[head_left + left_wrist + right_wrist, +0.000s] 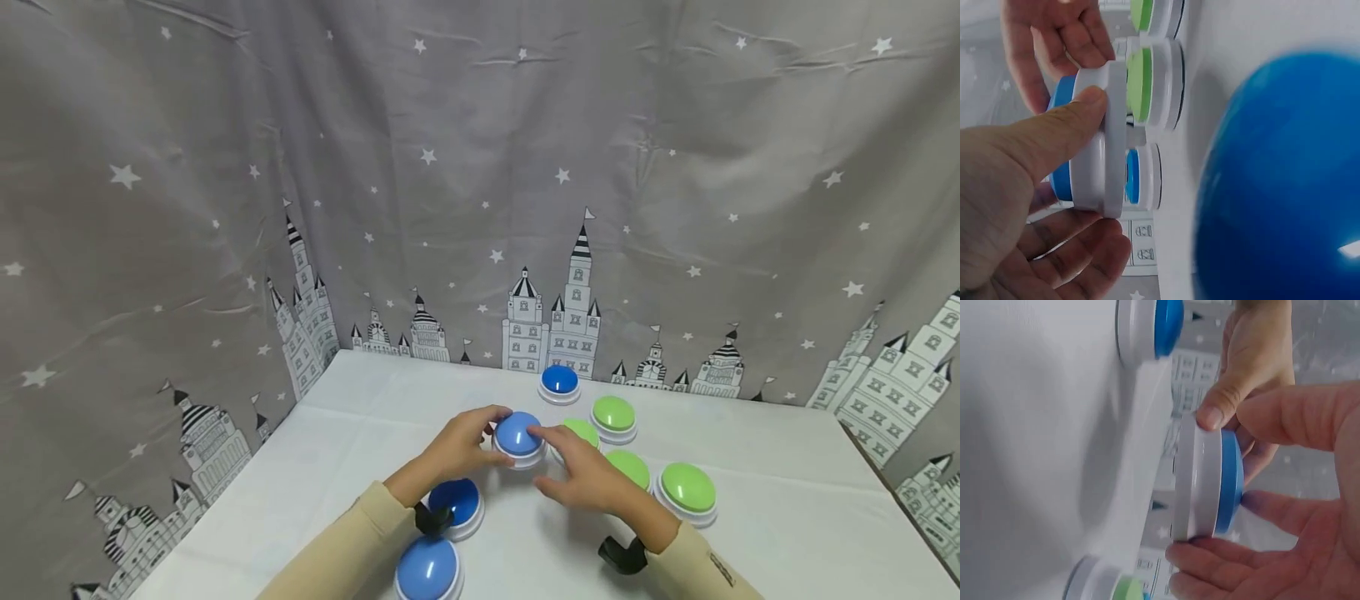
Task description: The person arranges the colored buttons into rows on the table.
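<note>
My left hand (459, 443) holds a push button with a light blue dome (517, 433) and a white base, raised above the table. In the left wrist view, its thumb (1075, 122) presses one side of the white base while the fingers curl round the far edge. The right hand (581, 479) meets the button from the other side. One of its fingertips touches the blue dome (1230, 481), and other fingers lie along the base's edge. The right thumb (1297, 419) stands apart from the button, fairly straight.
On the white table (780, 475), a dark blue button (453, 498) and a lighter blue one (426, 571) sit by the left forearm. Another dark blue button (559, 380) stands at the back. Several green buttons (688, 487) cluster right. A grey castle-print curtain (465, 200) hangs behind.
</note>
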Demonstrator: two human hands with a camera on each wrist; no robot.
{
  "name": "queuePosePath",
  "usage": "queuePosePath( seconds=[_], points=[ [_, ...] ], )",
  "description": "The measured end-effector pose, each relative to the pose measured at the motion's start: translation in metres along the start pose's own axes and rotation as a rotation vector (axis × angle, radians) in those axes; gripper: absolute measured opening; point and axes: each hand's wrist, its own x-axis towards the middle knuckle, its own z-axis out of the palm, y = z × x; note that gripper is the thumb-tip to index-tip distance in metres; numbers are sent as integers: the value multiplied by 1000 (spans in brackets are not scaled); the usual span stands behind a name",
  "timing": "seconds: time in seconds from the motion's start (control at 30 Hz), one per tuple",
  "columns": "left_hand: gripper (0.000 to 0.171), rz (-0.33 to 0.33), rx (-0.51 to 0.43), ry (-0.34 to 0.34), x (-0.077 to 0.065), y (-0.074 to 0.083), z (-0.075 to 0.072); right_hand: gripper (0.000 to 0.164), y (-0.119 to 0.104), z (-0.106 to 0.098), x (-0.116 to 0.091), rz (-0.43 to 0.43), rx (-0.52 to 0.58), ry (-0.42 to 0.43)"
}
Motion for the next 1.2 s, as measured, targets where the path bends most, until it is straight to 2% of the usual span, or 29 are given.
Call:
queuePosePath(
  seconds=[0.2, 0.4, 0.57, 0.63, 0.73, 0.87, 0.93, 1.2],
  points=[
    [71, 1, 21, -15, -29, 11, -1, 71, -16, 4, -22, -8, -30, -59],
    [73, -9, -6, -41, -60, 22, -2, 72, -29, 9, -46, -28, -29, -114],
    [75, 8, 4, -53, -85, 31, 5, 71, -38, 12, -65, -55, -30, -168],
    [75, 13, 13, -46, -95, 35, 9, 71, -42, 13, -71, -33, -14, -210],
    [76, 22, 33, -31, -109, 38, 15, 69, -50, 12, -77, 65, 55, -296],
    [74, 57, 58, -38, -121, 38, 21, 66, -57, 12, -81, 198, 135, -389],
    [73, 79, 82, -50, -126, 36, 23, 66, -58, 15, -84, 211, 154, -420],
    [74, 123, 152, -90, -140, 29, 28, 64, -56, 24, -91, 100, 192, -506]
  ],
)
